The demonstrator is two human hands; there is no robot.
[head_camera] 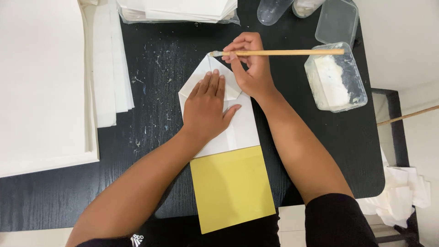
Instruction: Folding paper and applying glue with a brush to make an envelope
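A folded white paper piece (240,130) with a pointed top lies on the black table (151,68), its lower end on a yellow card (233,187). My left hand (208,107) presses flat on the white paper, fingers together and pointing away from me. My right hand (249,64) holds a thin wooden brush (283,52) level, its bristle tip at the paper's pointed top edge.
A clear plastic tub of white paste (336,77) stands at the right, its lid (337,20) behind it. Stacks of white paper (41,82) fill the left, and a bag of white sheets (178,11) sits at the back. Crumpled white paper (402,196) lies beyond the table's right edge.
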